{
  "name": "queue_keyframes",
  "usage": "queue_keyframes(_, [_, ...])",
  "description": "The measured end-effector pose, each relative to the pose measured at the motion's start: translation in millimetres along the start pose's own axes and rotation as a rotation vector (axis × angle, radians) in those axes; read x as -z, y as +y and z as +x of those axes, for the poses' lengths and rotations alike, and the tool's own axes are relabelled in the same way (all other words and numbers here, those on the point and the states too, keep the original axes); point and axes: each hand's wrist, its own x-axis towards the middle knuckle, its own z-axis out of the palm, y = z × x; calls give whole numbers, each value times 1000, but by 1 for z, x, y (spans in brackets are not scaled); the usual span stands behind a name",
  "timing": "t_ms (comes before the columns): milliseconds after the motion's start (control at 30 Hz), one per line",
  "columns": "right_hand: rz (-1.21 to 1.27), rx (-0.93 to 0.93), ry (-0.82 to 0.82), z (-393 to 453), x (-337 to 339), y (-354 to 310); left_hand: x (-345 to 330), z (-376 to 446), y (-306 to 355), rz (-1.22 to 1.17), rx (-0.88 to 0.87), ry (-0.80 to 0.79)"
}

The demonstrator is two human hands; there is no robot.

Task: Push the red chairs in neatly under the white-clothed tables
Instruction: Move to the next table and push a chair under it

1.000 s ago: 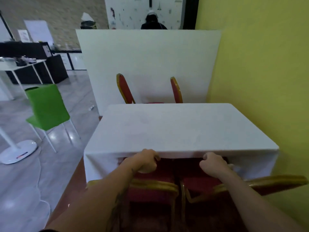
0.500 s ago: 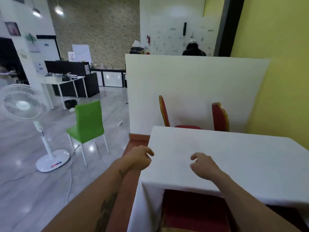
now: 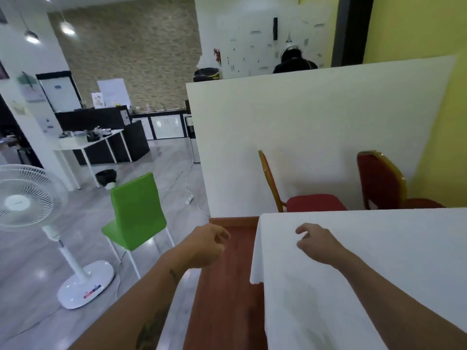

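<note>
Two empty hands lead, fingers loosely curled: the right hand [image 3: 314,245] hovers over the near-left corner of the white-clothed table [image 3: 379,261], the left hand [image 3: 206,245] off its left edge above the wooden floor strip [image 3: 227,286]. Past the table's far edge stand two red chairs, the left red chair [image 3: 303,198] and the right red chair [image 3: 381,183], seats showing, not tucked in. The left hand seems better placed to round that side. Chair legs are hidden by the cloth, and the table's right end is cut off.
</note>
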Motion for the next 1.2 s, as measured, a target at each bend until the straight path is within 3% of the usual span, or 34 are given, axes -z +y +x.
queue_keyframes(467, [-108,-76,110,223,-16,-102,88,276,-63,-2,-171,-63])
queue_keyframes(700, [-93,-225,163,329,-40,-136,125,421,-106,-69,-287,-35])
queue_keyframes(933, [-34,-339,188,430,-50,-146,125,556,-102,-94,-364,-24])
queue_keyframes(1200, [7,-374,168,595,-47,-125,94,709,-71,256,-504,-179])
